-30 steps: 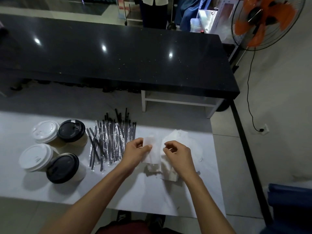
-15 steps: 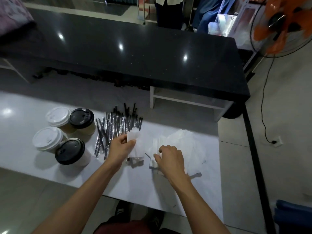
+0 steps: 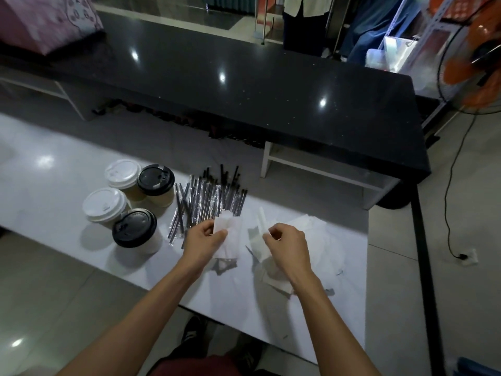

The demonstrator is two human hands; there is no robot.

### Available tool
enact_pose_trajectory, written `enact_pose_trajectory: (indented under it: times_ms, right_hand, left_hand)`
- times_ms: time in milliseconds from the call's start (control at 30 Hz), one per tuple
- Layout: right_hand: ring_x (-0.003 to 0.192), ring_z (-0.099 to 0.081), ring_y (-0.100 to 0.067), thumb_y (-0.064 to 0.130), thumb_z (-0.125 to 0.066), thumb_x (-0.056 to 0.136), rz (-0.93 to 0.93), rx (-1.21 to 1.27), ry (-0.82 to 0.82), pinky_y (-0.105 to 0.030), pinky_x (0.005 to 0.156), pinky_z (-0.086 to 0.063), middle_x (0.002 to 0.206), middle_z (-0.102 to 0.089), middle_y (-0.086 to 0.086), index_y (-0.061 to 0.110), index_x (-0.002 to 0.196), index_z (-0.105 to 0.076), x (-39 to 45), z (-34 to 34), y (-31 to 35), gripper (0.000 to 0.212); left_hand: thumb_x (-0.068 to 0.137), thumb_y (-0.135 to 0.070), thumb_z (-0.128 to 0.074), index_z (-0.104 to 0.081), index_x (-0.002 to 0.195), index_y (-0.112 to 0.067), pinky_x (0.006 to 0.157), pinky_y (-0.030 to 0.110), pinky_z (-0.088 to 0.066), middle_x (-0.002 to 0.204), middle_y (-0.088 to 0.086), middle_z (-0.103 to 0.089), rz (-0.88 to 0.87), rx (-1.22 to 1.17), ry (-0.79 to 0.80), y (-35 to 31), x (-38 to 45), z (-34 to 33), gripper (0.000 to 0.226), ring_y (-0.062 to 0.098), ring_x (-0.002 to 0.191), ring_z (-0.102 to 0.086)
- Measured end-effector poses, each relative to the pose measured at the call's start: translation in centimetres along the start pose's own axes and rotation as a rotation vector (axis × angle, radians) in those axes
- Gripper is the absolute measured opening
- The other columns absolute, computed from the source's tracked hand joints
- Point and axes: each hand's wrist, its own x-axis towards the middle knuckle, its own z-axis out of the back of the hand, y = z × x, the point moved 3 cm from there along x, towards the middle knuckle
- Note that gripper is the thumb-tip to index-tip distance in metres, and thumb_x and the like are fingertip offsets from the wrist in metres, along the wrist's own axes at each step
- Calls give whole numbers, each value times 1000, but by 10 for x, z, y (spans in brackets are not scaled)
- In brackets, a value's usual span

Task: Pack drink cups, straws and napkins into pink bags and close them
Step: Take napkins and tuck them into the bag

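Several lidded paper cups stand at the left of the white table [image 3: 54, 185]: two with white lids [image 3: 122, 173] and two with black lids [image 3: 134, 227]. A pile of wrapped black straws [image 3: 208, 199] lies beside them. My left hand [image 3: 203, 244] holds a folded white napkin [image 3: 230, 234] just in front of the straws. My right hand [image 3: 288, 246] pinches another white napkin [image 3: 259, 240], lifted off the loose napkin pile [image 3: 311, 234] at the right. A pink bag [image 3: 46, 20] shows at the far top left on the black counter.
A long black counter [image 3: 244, 85] runs behind the table. An orange floor fan [image 3: 477, 55] stands at the top right, its cord running to a floor socket [image 3: 466, 256]. A person stands beyond the counter. My shoes show under the table's near edge.
My hands have drawn apart: the left took one napkin leftward toward the straws, the right picked up another from the pile. The camera has swung left, bringing the pink bag into view.
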Motion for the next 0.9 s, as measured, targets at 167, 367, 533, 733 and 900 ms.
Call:
enact_pose_trajectory:
  times_ms: [167, 367, 533, 733, 900]
  right_hand:
    - [79, -67, -5, 25, -69, 93, 56, 331, 38, -21, 73, -54, 83, -73, 10, 23, 88, -75, -5, 18, 16, 8]
    - [82, -70, -15, 10, -70, 92, 149, 618, 180, -26, 71, -55, 88, -76, 0, 14, 94, -77, -5, 17, 40, 8]
    - [79, -71, -21, 12, -72, 89, -8, 585, 189, -41, 75, -56, 83, -76, -5, 17, 93, -75, -2, -5, 27, 8]
    - [69, -68, -11, 19, -73, 84, -66, 387, 82, -25, 64, -51, 72, -73, 2, 22, 93, -70, -3, -19, 28, 9]
    - [79, -62, -1, 24, -74, 85, 100, 247, 11, -14, 67, -45, 93, -67, 13, 27, 89, -72, -5, -26, 53, 5]
  left_hand:
    - [90, 3, -67, -72, 107, -10, 70, 32, -58, 97, 5, -78, -2, -82, 6, -5, -1, -14, 22, 22, 90, -73]
    - [89, 4, -64, -73, 106, -4, 81, 45, -58, 100, 17, -76, 62, -201, 10, -11, -3, -31, 21, 32, 90, -72]
    - [95, 4, -57, -70, 108, -4, 82, 45, -57, 103, 19, -74, 128, -374, 88, -13, -9, -37, 20, 28, 86, -72]
    - [100, -1, -51, -68, 112, -5, 76, 41, -60, 95, 13, -76, 136, -457, 130, -18, -14, -31, 21, 24, 82, -73]
    - [91, -5, -70, -72, 111, -10, 84, 50, -54, 101, 17, -76, 11, -314, 36, -21, -18, -11, 21, 39, 96, -71]
